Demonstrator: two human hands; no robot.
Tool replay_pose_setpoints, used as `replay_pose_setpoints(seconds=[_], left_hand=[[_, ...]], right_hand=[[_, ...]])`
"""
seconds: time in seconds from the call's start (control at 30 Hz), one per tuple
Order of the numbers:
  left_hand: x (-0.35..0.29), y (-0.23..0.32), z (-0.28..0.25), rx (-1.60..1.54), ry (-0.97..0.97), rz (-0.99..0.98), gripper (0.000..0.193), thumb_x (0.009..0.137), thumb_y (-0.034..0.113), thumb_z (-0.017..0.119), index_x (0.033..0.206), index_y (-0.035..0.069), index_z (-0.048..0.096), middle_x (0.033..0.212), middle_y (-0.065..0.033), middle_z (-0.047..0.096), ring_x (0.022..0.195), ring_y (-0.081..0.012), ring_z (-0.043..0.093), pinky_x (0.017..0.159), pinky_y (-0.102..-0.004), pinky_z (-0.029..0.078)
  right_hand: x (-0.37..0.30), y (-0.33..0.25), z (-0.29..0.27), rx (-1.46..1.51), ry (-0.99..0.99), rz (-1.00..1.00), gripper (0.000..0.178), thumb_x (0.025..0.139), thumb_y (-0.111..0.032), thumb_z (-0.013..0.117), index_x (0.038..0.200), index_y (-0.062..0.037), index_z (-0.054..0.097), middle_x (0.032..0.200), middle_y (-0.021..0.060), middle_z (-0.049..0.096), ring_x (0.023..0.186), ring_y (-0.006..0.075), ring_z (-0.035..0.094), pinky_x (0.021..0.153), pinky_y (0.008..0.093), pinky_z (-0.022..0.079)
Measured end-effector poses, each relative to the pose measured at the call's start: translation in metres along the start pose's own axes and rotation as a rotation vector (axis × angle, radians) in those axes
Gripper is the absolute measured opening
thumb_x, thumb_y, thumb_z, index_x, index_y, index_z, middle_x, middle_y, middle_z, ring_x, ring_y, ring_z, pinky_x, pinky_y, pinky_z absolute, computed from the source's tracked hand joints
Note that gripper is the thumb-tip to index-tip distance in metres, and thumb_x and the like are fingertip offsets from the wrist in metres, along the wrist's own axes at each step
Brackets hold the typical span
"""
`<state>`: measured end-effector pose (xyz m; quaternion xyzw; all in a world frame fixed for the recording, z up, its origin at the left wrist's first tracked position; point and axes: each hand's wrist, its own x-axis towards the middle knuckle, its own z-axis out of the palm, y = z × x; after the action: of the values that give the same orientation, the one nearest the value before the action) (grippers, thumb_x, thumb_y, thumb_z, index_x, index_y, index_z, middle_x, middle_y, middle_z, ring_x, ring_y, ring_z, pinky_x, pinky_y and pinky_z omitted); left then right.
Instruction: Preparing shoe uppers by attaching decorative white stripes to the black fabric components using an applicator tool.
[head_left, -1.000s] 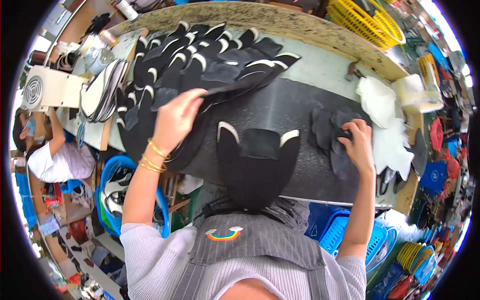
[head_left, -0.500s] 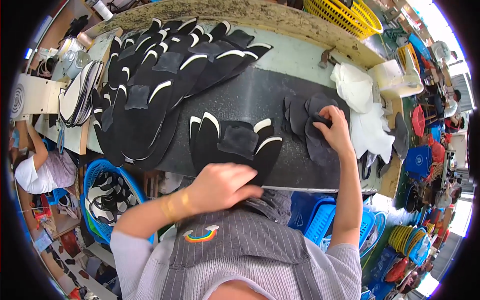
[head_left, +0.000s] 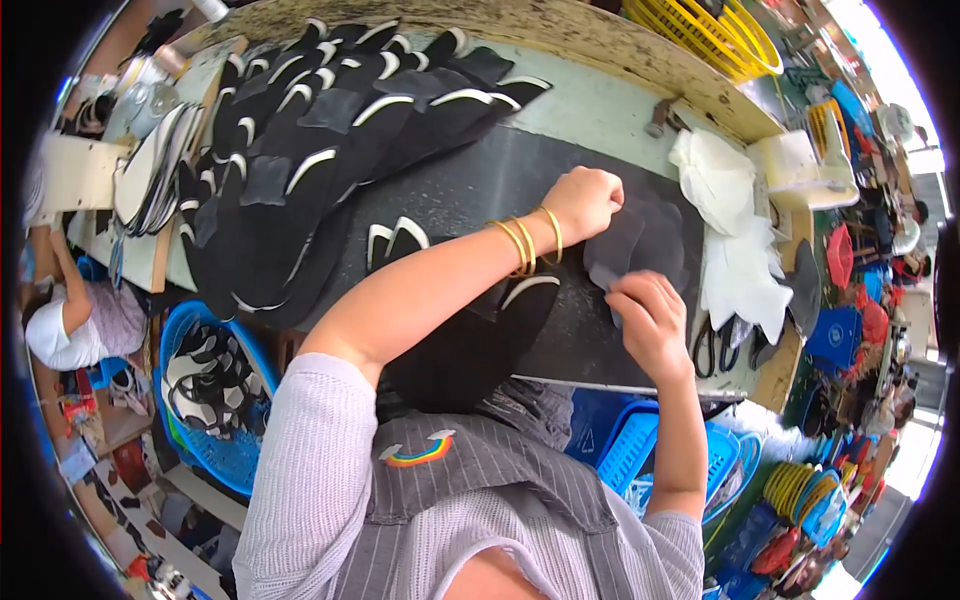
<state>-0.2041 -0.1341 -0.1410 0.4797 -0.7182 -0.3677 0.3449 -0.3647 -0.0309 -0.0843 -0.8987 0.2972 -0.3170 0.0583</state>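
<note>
On a blue bin [head_left: 825,348] beyond the table's [head_left: 600,95] right edge, a pale mark [head_left: 838,328] is borne, too small to be read; no lettering can be made out.

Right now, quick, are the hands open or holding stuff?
Left hand: curled, fingertips hidden; can't tell its grip.
Right hand: bent fingers at dark grey pieces; pinch unclear.

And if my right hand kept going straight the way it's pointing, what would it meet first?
Likely the dark patches, which lie right at the fingertips of your right hand. Beyond them, perhaps your left hand, though depth is unclear.
</note>
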Motion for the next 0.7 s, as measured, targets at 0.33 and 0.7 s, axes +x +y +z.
replay_pose_setpoints(seconds=[0.33,0.7], left_hand=[[-0.145,0.044,-0.111,-0.280,-0.203,-0.215,0.017,0.084,0.009,0.070,0.097,0.000,0.065,0.082,-0.0003,0.064,0.074,-0.0025,0.053,0.064,-0.0218,0.045],[-0.194,-0.006,-0.106,0.148,0.200,-0.342,0.020,0.085,0.019,0.069,0.081,0.000,0.066,0.059,-0.0082,0.061,0.047,-0.0110,0.056,0.045,-0.0259,0.041]], right_hand=[[0.042,-0.053,0.034,0.808,0.156,0.668,0.029,0.075,0.005,0.073,0.101,-0.0006,0.061,0.095,0.0083,0.063,0.080,0.0133,0.061,0.071,0.0239,0.049],[0.030,-0.073,0.090,0.792,-0.134,1.210,0.024,0.086,-0.015,0.069,0.071,0.0007,0.059,0.056,0.0018,0.056,0.047,0.0061,0.054,0.042,0.0213,0.040]])
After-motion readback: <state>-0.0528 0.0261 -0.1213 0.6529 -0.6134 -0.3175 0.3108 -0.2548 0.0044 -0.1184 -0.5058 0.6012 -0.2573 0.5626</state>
